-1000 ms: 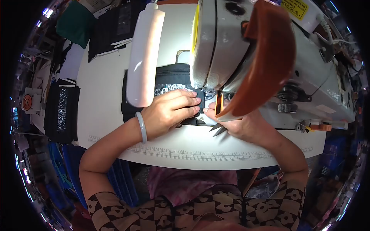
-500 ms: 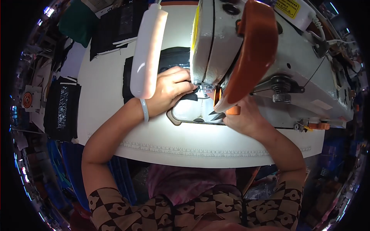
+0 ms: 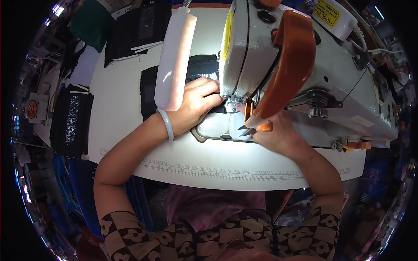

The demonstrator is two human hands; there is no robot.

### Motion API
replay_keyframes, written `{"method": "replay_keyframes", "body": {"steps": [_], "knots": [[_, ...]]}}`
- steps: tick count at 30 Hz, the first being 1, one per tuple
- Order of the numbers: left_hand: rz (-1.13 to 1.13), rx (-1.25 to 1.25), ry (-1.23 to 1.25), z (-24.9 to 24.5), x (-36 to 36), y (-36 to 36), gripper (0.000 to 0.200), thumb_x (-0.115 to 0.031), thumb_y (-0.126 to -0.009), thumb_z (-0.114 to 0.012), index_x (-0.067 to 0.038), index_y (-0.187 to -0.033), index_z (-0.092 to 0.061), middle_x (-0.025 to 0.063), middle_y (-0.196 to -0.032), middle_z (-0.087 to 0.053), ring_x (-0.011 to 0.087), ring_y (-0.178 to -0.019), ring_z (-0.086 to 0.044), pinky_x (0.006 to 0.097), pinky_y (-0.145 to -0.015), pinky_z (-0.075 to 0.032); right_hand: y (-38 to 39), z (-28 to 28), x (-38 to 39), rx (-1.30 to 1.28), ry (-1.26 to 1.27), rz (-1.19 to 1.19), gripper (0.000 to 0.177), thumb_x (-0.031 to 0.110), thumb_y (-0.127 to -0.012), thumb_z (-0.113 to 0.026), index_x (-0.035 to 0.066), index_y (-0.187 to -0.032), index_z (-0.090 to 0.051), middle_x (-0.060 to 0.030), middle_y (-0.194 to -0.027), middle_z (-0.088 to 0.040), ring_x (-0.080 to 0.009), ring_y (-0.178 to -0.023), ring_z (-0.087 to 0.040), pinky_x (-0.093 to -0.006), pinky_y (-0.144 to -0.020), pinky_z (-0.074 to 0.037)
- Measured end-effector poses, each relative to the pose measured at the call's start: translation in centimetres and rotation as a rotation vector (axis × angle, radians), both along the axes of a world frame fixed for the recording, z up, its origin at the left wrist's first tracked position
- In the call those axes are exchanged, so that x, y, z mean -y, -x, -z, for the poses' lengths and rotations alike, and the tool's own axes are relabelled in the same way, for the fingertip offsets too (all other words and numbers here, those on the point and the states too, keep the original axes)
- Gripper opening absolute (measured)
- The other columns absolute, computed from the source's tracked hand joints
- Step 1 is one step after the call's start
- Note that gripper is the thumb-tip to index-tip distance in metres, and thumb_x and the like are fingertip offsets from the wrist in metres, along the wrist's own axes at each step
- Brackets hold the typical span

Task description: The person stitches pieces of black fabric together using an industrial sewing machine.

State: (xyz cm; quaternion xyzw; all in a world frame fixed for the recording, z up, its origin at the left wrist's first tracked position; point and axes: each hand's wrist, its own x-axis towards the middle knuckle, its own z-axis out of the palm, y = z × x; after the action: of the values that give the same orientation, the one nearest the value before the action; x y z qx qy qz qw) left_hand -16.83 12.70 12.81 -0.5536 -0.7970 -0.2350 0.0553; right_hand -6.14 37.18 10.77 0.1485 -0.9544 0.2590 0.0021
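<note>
Beside the needle area of a white sewing machine [image 3: 244,52], my left hand [image 3: 191,102] presses on black fabric [image 3: 150,85], its fingers bent together on the cloth by the presser foot [image 3: 235,99]. A pale bangle is on that wrist. My right hand [image 3: 276,130] is at the right of the machine bed [image 3: 217,126], closed around small scissors whose dark pointed blades [image 3: 248,130] stick out to the left. The orange lever [image 3: 300,48] and part of the machine hide some of its fingers.
A lit white lamp [image 3: 174,61] hangs over the fabric. Black pieces lie at the back left [image 3: 139,28] and left edge [image 3: 72,122]. A printed ruler [image 3: 217,170] runs along the front of the white table [image 3: 126,91]. Green cloth [image 3: 91,24] lies at the back left.
The camera view has shifted slightly, so the lamp and machine appear further right. My left hand and the black fabric have moved slightly relative to the needle area. My right hand keeps the scissors.
</note>
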Motion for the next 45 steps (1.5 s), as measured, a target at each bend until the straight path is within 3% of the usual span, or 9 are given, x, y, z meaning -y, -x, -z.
{"method": "replay_keyframes", "body": {"steps": [9, 13, 18, 21, 25, 29, 32, 40, 45], "knots": [[0.06, 0.162, 0.036, -1.0, 0.2, 2.8, 0.018, -0.016, -0.093, -0.066, -0.009, -0.109, -0.071, 0.0062, -0.117, -0.065, 0.0246, -0.113, -0.061, 0.0446, -0.111, -0.043, 0.3, 0.2, 0.1, -0.194, 0.077, -0.055, 0.055, -0.007, -0.064, -0.069, 0.008, -0.117, -0.073, -0.011, -0.103, -0.067, -0.0293, -0.099, -0.066, -0.0403, -0.091, -0.05], [0.179, 0.098, 0.064, -1.5, 0.5, 3.1, 0.019, -0.019, -0.097, -0.063, -0.01, -0.112, -0.071, 0.0062, -0.124, -0.064, 0.0241, -0.117, -0.058, 0.0441, -0.108, -0.045, 0.0, -0.5, 0.0, -0.144, 0.065, -0.047, 0.055, -0.007, -0.066, -0.069, 0.009, -0.118, -0.073, -0.0116, -0.103, -0.068, -0.0294, -0.098, -0.066, -0.0399, -0.09, -0.051], [0.085, -0.026, 0.166, -1.0, 1.5, 1.7, 0.024, -0.023, -0.097, -0.063, -0.011, -0.116, -0.07, 0.0057, -0.125, -0.063, 0.0251, -0.118, -0.056, 0.0421, -0.104, -0.046, 0.4, -0.1, 0.1, -0.132, 0.103, -0.055, 0.057, -0.008, -0.065, -0.068, 0.011, -0.119, -0.073, -0.0122, -0.105, -0.069, -0.0297, -0.099, -0.067, -0.0394, -0.091, -0.051], [0.042, -0.034, 0.152, -0.9, 1.4, 1.0, 0.025, -0.024, -0.097, -0.064, -0.012, -0.118, -0.07, 0.005, -0.123, -0.063, 0.0255, -0.116, -0.056, 0.0408, -0.101, -0.047, 0.2, 0.0, -0.1, 0.036, -0.041, -0.013, 0.061, -0.009, -0.064, -0.067, 0.012, -0.121, -0.073, -0.013, -0.106, -0.069, -0.0303, -0.102, -0.067, -0.0396, -0.091, -0.051], [-0.014, 0.102, 0.252, -1.5, 1.4, 0.1, 0.028, -0.024, -0.097, -0.063, -0.011, -0.122, -0.07, 0.0077, -0.12, -0.062, 0.0275, -0.113, -0.055, 0.0405, -0.102, -0.045, 0.0, 0.4, -0.3, 0.024, 0.008, 0.017, 0.065, -0.011, -0.063, -0.066, 0.014, -0.122, -0.073, -0.0125, -0.106, -0.069, -0.0308, -0.101, -0.067, -0.0395, -0.09, -0.052], [-0.086, 0.037, 0.206, -1.2, 1.6, -2.1, 0.032, -0.024, -0.098, -0.062, -0.007, -0.124, -0.068, 0.0113, -0.119, -0.061, 0.0303, -0.112, -0.054, 0.0406, -0.104, -0.042, 0.0, 0.9, -0.9, -0.02, 0.079, -0.05, 0.069, -0.014, -0.063, -0.065, 0.015, -0.125, -0.073, -0.0112, -0.105, -0.069, -0.0301, -0.098, -0.067, -0.0391, -0.087, -0.053], [-0.047, 0.366, 0.011, 0.1, 2.3, -2.3, 0.036, -0.022, -0.096, -0.065, -0.003, -0.127, -0.065, 0.0144, -0.126, -0.059, 0.0336, -0.119, -0.052, 0.0435, -0.107, -0.039, 0.1, -0.3, -0.3, -0.152, 0.109, -0.109, 0.07, -0.016, -0.064, -0.065, 0.017, -0.125, -0.073, -0.0087, -0.103, -0.068, -0.0277, -0.096, -0.067, -0.038, -0.085, -0.054], [-0.012, 0.165, 0.041, 1.1, 1.5, -4.6, 0.04, -0.019, -0.092, -0.071, -0.002, -0.127, -0.063, 0.014, -0.136, -0.057, 0.0344, -0.137, -0.047, 0.0572, -0.112, -0.035, 0.1, -0.8, -0.1, -0.277, 0.021, -0.203, 0.062, -0.011, -0.071, -0.072, 0.022, -0.123, -0.075, -0.0066, -0.1, -0.068, -0.0235, -0.092, -0.068, -0.0352, -0.082, -0.057], [-0.053, 0.139, 0.036, 1.1, 0.9, -4.5, 0.039, -0.021, -0.092, -0.071, -0.002, -0.125, -0.064, 0.0137, -0.136, -0.058, 0.0333, -0.138, -0.047, 0.0609, -0.112, -0.034, -0.2, -0.7, 0.0, -0.267, 0.04, -0.229, 0.052, -0.004, -0.073, -0.079, 0.022, -0.118, -0.076, -0.008, -0.102, -0.068, -0.0235, -0.091, -0.069, -0.0348, -0.08, -0.058]]}}
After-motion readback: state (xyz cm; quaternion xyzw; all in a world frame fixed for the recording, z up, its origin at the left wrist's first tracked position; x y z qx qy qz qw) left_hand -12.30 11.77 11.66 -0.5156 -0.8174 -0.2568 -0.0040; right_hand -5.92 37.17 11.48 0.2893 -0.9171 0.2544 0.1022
